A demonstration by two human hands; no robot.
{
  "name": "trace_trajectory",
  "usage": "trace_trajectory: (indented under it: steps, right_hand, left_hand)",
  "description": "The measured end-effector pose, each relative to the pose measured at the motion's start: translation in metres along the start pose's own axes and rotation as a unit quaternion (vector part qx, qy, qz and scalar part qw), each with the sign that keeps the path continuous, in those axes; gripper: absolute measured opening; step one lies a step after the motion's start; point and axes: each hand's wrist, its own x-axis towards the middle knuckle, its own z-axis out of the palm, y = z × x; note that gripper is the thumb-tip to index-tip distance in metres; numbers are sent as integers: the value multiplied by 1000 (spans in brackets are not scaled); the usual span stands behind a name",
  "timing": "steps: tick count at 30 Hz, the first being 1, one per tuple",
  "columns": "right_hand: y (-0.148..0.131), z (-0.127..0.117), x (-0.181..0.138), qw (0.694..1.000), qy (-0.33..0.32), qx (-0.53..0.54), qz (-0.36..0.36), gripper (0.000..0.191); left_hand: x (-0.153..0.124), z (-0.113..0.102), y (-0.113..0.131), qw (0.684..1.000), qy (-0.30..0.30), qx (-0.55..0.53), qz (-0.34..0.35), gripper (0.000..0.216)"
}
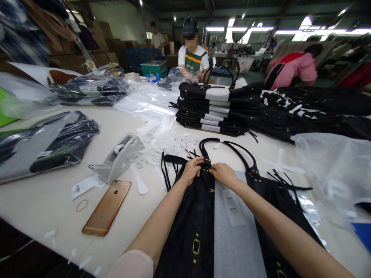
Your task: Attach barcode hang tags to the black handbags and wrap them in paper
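Bag, black and grey: on the bench, your side of the stack. Your left hand: fingertips pinching the strap base. Your right hand: likewise, opposite edge. Advised: light, even pinch; strap untwisted.

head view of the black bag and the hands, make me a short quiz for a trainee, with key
1. True or false: the rectangular gold-coloured smartphone lies on the cream tabletop.
2. Where are the left hand and right hand? (a) on the smartphone (b) at a handle base of the black bag with gold-coloured buckles (c) on the stacked black bags
3. Fill in: the strip down the bag's middle is ___ in colour.

Key: 1 true; 2 b; 3 grey
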Motion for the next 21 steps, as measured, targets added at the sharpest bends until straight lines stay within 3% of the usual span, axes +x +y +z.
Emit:
trace_trajectory:
  steps: [4, 7, 10, 13, 17, 21]
  right_hand:
    - [-5, 3, 3, 1000, -6, 29, 2, 24]
    - [-4, 7, 3, 999, -1, 50, 5, 21]
    - [0, 9, 2, 997, 9, 78, 5, 19]
    - [1, 11, 2, 995, 9, 103, 16, 19]
    - [-1, 13, 2, 995, 11, 97, 38, 19]
    - [-4, 15, 0, 996, 23, 77, 43, 22]
  left_hand:
    - [0, 3, 1, 981, 15, 190, 44, 50]
    - [2, 2, 5, 931, 42, 349, 97, 44]
    - [1, 0, 14, 893, 12, 436, 111, 42]
    - [1, -1, 25, 865, -21, 496, 70, 40]
    - [4, 6, 35, 834, 0, 550, -35, 35]
    - [7, 8, 44, 827, -2, 560, -52, 29]
